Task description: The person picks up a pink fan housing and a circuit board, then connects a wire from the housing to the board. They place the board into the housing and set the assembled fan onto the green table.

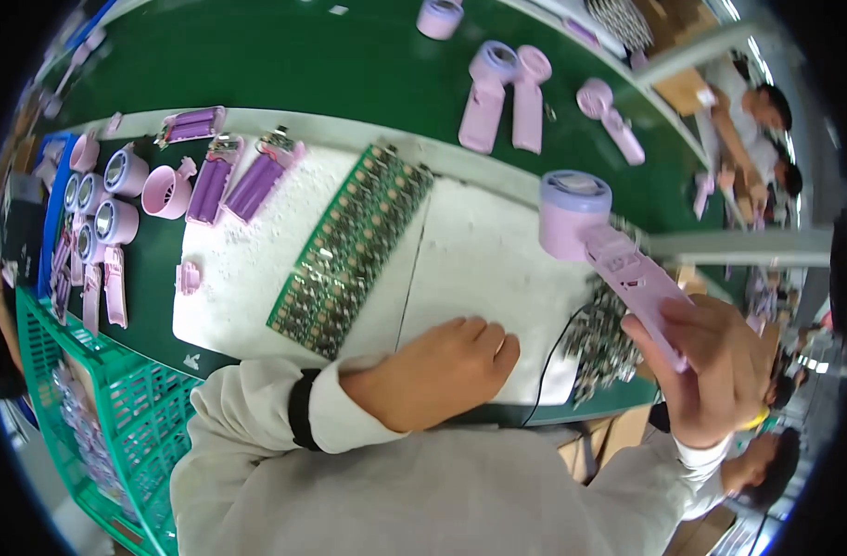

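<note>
My right hand (720,361) grips a pink handheld fan (641,287) by the lower end of its handle. The fan is raised at the right, its round lilac-rimmed head pointing up and away. A small opening shows in the handle. My left hand (446,371) rests curled in a fist at the near edge of the white board (470,250), with nothing showing in it. Left of that fist lies a green panel of joined circuit boards (354,250). Two pink handle shells with purple batteries (256,185) sit at the board's far left.
Several fan heads (117,222) and handle pieces cluster at the left by a blue bin (54,199). A green crate (145,398) stands near left. Small metal parts (604,343) are heaped at right beside a black cable (546,371). More fans (484,111) lie on the green belt; other people sit beyond.
</note>
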`<action>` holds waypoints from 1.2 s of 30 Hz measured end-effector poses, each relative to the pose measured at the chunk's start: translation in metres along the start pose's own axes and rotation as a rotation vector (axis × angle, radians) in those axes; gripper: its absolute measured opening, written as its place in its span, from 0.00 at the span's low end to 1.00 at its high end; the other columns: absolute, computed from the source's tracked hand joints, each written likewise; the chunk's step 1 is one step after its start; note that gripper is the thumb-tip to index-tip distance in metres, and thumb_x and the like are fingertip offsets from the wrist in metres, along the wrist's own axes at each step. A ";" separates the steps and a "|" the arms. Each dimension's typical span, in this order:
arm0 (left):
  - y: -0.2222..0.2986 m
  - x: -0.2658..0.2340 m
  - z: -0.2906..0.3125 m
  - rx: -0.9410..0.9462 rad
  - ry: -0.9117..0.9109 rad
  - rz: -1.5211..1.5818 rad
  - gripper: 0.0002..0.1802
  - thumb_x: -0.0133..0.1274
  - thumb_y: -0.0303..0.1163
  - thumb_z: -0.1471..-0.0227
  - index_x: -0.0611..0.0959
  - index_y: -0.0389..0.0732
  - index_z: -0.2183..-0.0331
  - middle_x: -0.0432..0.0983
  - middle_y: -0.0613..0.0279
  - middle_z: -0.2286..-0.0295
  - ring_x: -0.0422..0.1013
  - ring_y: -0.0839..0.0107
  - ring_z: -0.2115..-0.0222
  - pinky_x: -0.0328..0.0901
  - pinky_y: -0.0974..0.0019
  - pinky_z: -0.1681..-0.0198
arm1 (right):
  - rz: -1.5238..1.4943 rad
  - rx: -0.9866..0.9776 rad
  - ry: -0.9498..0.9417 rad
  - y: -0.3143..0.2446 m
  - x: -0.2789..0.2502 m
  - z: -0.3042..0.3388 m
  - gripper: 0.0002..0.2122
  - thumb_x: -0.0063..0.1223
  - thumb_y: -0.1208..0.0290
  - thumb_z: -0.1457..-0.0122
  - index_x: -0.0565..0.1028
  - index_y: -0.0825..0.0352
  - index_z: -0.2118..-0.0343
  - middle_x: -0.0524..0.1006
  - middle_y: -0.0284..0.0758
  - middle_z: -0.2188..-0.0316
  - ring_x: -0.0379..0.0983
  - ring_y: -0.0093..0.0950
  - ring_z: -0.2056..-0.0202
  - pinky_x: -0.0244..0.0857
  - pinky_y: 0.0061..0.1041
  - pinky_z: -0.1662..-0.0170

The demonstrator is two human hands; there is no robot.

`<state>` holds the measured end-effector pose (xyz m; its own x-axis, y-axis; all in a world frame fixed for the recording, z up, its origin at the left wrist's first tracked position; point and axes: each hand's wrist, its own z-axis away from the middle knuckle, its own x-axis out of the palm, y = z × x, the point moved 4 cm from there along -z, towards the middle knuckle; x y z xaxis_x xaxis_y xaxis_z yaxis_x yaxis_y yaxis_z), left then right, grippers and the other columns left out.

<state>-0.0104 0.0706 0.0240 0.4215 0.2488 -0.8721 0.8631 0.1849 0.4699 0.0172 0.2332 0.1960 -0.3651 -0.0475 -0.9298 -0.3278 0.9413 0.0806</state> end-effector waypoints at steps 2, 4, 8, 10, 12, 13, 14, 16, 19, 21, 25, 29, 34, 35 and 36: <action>0.000 -0.015 0.010 0.021 0.119 0.173 0.20 0.54 0.25 0.52 0.80 0.34 0.55 0.78 0.54 0.62 0.77 0.59 0.62 0.72 0.63 0.59 | -0.041 -0.024 0.023 -0.017 -0.012 0.021 0.16 0.75 0.78 0.55 0.81 0.68 0.62 0.83 0.39 0.66 0.80 0.37 0.65 0.72 0.35 0.60; -0.002 -0.024 0.020 0.045 0.147 0.268 0.20 0.54 0.23 0.51 0.81 0.35 0.54 0.79 0.54 0.62 0.78 0.58 0.61 0.73 0.62 0.59 | -0.073 0.131 0.012 -0.024 -0.021 0.038 0.16 0.74 0.78 0.53 0.80 0.68 0.61 0.83 0.40 0.66 0.80 0.36 0.65 0.72 0.34 0.60; -0.009 -0.026 0.018 0.010 0.113 0.565 0.20 0.54 0.17 0.48 0.82 0.38 0.52 0.80 0.50 0.61 0.79 0.58 0.62 0.74 0.62 0.59 | -0.069 0.421 -0.006 -0.031 -0.047 0.065 0.15 0.72 0.79 0.50 0.80 0.70 0.59 0.83 0.41 0.65 0.81 0.34 0.66 0.73 0.33 0.61; -0.016 -0.019 0.017 -0.124 0.097 0.669 0.16 0.52 0.17 0.43 0.82 0.38 0.53 0.81 0.51 0.63 0.79 0.62 0.64 0.74 0.65 0.61 | -0.076 0.549 0.000 -0.037 -0.056 0.073 0.15 0.71 0.79 0.49 0.80 0.71 0.58 0.83 0.41 0.64 0.81 0.33 0.66 0.74 0.32 0.61; -0.020 -0.013 0.022 -0.179 0.073 0.712 0.14 0.52 0.16 0.41 0.82 0.38 0.54 0.81 0.51 0.64 0.79 0.64 0.65 0.75 0.66 0.62 | -0.091 0.666 0.013 -0.044 -0.059 0.078 0.15 0.71 0.79 0.47 0.79 0.72 0.57 0.84 0.42 0.64 0.81 0.32 0.66 0.74 0.31 0.62; -0.021 -0.008 0.026 -0.206 0.068 0.842 0.13 0.51 0.18 0.39 0.82 0.37 0.53 0.81 0.53 0.63 0.79 0.66 0.65 0.74 0.66 0.61 | -0.104 0.710 0.020 -0.046 -0.061 0.077 0.15 0.70 0.79 0.46 0.79 0.72 0.56 0.84 0.42 0.64 0.81 0.32 0.66 0.75 0.31 0.62; -0.022 -0.003 0.030 -0.236 0.064 0.972 0.12 0.50 0.19 0.38 0.81 0.36 0.53 0.80 0.55 0.63 0.79 0.68 0.65 0.74 0.67 0.60 | -0.119 0.753 0.026 -0.048 -0.061 0.077 0.15 0.70 0.79 0.46 0.79 0.73 0.55 0.84 0.43 0.64 0.81 0.31 0.66 0.75 0.31 0.62; -0.021 0.012 0.037 -0.268 0.049 1.102 0.12 0.50 0.20 0.36 0.80 0.34 0.52 0.80 0.57 0.63 0.78 0.71 0.64 0.74 0.68 0.59 | 0.279 0.225 0.177 -0.085 -0.030 0.075 0.13 0.75 0.73 0.51 0.79 0.70 0.68 0.81 0.36 0.72 0.79 0.36 0.72 0.75 0.26 0.71; -0.028 0.033 0.049 -0.379 0.135 1.467 0.12 0.49 0.20 0.35 0.78 0.31 0.50 0.79 0.60 0.61 0.77 0.72 0.63 0.74 0.67 0.56 | 0.218 0.305 0.123 -0.108 0.033 0.092 0.14 0.76 0.77 0.54 0.77 0.69 0.69 0.83 0.39 0.67 0.80 0.35 0.70 0.75 0.31 0.69; -0.030 0.032 0.053 -0.383 0.142 1.447 0.13 0.50 0.20 0.36 0.78 0.31 0.50 0.78 0.60 0.61 0.77 0.72 0.62 0.74 0.67 0.56 | 0.141 0.324 0.105 -0.107 0.074 0.102 0.15 0.76 0.76 0.56 0.76 0.69 0.70 0.82 0.37 0.67 0.80 0.37 0.70 0.74 0.31 0.70; -0.026 0.031 0.055 -0.436 0.204 1.437 0.15 0.53 0.19 0.37 0.77 0.30 0.49 0.78 0.58 0.59 0.77 0.72 0.61 0.74 0.67 0.55 | -0.118 0.391 0.083 -0.110 0.116 0.118 0.14 0.74 0.73 0.54 0.77 0.68 0.68 0.81 0.35 0.64 0.78 0.35 0.70 0.73 0.28 0.70; -0.031 0.038 0.053 -0.473 0.263 1.421 0.15 0.55 0.20 0.38 0.77 0.30 0.50 0.78 0.58 0.58 0.77 0.74 0.61 0.74 0.68 0.56 | -0.393 0.352 0.056 -0.118 0.130 0.123 0.14 0.71 0.73 0.50 0.79 0.68 0.61 0.81 0.36 0.63 0.78 0.33 0.70 0.73 0.27 0.68; -0.032 0.030 0.052 -0.412 0.323 1.370 0.15 0.56 0.20 0.39 0.78 0.30 0.51 0.78 0.58 0.58 0.76 0.77 0.63 0.72 0.70 0.57 | -0.458 0.569 0.141 -0.095 0.135 0.121 0.17 0.68 0.75 0.48 0.79 0.67 0.54 0.80 0.36 0.66 0.78 0.32 0.71 0.72 0.27 0.68; -0.034 0.031 0.052 -0.418 0.328 1.359 0.15 0.56 0.20 0.40 0.78 0.31 0.51 0.78 0.58 0.58 0.76 0.78 0.63 0.72 0.70 0.57 | -0.493 0.573 0.102 -0.091 0.138 0.120 0.17 0.67 0.75 0.47 0.79 0.67 0.53 0.79 0.37 0.67 0.78 0.33 0.71 0.72 0.28 0.68; -0.034 0.031 0.051 -0.403 0.334 1.342 0.15 0.56 0.20 0.40 0.78 0.31 0.51 0.78 0.58 0.58 0.76 0.78 0.63 0.72 0.70 0.57 | -0.528 0.575 0.064 -0.087 0.141 0.119 0.17 0.66 0.76 0.46 0.79 0.66 0.53 0.79 0.37 0.68 0.78 0.33 0.71 0.73 0.28 0.68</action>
<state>-0.0128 0.0236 -0.0263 0.7051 0.6439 0.2970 -0.2850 -0.1262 0.9502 0.0982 0.1843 0.0148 -0.3415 -0.5400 -0.7693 0.0240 0.8132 -0.5815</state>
